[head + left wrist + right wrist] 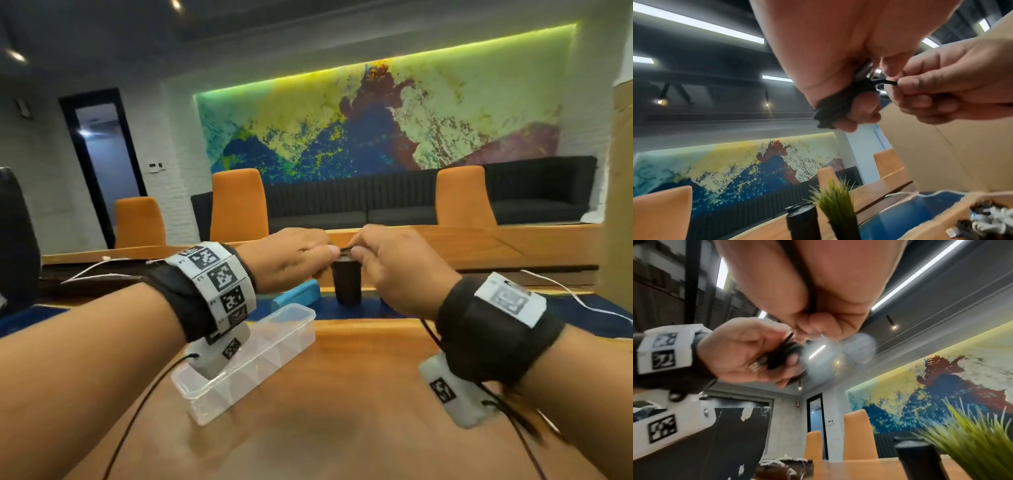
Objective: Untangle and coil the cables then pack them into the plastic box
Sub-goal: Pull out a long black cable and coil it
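Observation:
My left hand [291, 257] holds a coiled black cable [836, 104] wound in a bundle between its curled fingers, raised above the table. The bundle also shows in the right wrist view as the black cable coil [783, 353]. My right hand [387, 263] pinches the cable's free end [890, 82] right beside the left hand, and the two hands meet at the fingertips. The clear plastic box [274, 342], with several compartments, lies on the wooden table [342, 394] below my left wrist. Its compartments look bare.
A black cup [346, 284] and a blue case [298, 291] stand just beyond the hands. A green potted plant [835, 204] and a black bottle [801, 219] are close by. A cardboard box [982, 211] with more cables sits to the right. White cables [102, 267] trail at the far left.

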The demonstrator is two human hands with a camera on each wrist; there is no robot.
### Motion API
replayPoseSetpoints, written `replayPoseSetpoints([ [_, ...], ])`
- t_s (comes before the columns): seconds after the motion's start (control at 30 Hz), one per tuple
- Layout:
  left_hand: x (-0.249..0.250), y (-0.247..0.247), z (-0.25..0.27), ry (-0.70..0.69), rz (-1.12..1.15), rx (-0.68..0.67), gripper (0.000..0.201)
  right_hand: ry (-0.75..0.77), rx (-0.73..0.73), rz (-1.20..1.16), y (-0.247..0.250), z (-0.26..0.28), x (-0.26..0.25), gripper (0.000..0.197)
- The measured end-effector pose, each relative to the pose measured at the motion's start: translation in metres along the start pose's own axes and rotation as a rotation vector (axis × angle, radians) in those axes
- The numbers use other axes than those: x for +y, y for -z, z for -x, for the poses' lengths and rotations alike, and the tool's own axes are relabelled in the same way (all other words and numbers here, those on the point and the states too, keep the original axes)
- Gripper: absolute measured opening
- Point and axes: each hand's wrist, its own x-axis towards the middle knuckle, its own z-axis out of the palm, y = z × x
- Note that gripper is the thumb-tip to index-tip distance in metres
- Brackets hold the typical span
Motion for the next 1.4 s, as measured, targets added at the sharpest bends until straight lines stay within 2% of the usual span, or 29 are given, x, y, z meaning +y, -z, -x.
replayPoseSetpoints([
  [0.07, -0.004, 0.001, 0.004, 0.112, 0.127, -0.102, 0.028, -0.050, 0.074, -0.030, 0.000, -0.007, 0.013, 0.016],
  [0.13, -0.001, -0.002, 0.008, 0.187, 0.551, -0.140, 0.024, -0.074, 0.072, -0.063, -0.006, -0.010, 0.021, 0.016],
  [0.2, 0.005, -0.003, 0.012, 0.199, 0.995, -0.081, 0.023, -0.072, 0.061, -0.149, -0.016, -0.010, 0.023, 0.018],
  [0.27, 0.006, -0.004, 0.011, 0.200, 1.276, -0.011, 0.026, -0.068, 0.026, -0.220, -0.025, -0.008, 0.019, 0.026],
  [0.4, -0.002, -0.002, 0.002, 0.239, 1.364, 0.127, 0.028, -0.170, -0.116, -0.409, -0.035, -0.004, 0.006, 0.024],
  [0.47, -0.016, 0.007, -0.004, 0.310, 1.382, 0.321, 0.028, -0.246, -0.212, -0.504, -0.038, 0.002, 0.004, 0.023],
  [0.57, -0.038, 0.028, -0.006, 0.370, 1.466, 0.572, 0.029, -0.316, -0.244, -0.520, -0.042, 0.009, 0.010, 0.020],
  [0.63, -0.042, 0.035, -0.004, 0.338, 1.455, 0.567, 0.029, -0.349, -0.236, -0.516, -0.044, 0.009, 0.014, 0.020],
  [0.7, -0.033, 0.033, -0.002, 0.300, 1.331, 0.426, 0.027, -0.335, -0.206, -0.386, -0.044, 0.005, 0.019, 0.020],
  [0.77, -0.019, 0.024, 0.000, 0.258, 1.144, 0.248, 0.025, -0.291, -0.119, -0.372, -0.037, -0.002, 0.018, 0.045],
  [0.83, -0.008, 0.015, 0.000, 0.212, 1.047, 0.099, 0.023, -0.209, -0.029, -0.567, -0.022, -0.013, 0.011, 0.061],
  [0.9, -0.001, 0.008, -0.002, 0.160, 1.066, 0.006, 0.022, -0.094, -0.052, -0.683, -0.007, -0.022, 0.006, 0.059],
  [0.97, 0.003, 0.004, -0.005, 0.115, 1.144, -0.033, 0.023, -0.037, -0.118, -0.684, 0.002, -0.026, 0.002, 0.044],
  [1.07, 0.003, 0.002, -0.010, 0.091, 1.178, -0.024, 0.024, -0.032, -0.106, -0.664, 0.008, -0.024, 0.002, 0.035],
  [1.17, 0.002, 0.001, -0.016, 0.082, 1.081, 0.017, 0.026, 0.011, -0.050, -0.586, 0.008, -0.023, 0.005, 0.035],
  [1.27, 0.004, -0.001, -0.024, 0.051, 0.818, 0.131, 0.027, 0.042, -0.036, -0.557, 0.008, -0.025, 0.011, 0.033],
  [1.4, 0.007, -0.009, -0.034, -0.033, 0.332, 0.313, 0.029, 0.106, 0.016, -0.421, 0.010, -0.028, 0.019, 0.030],
])
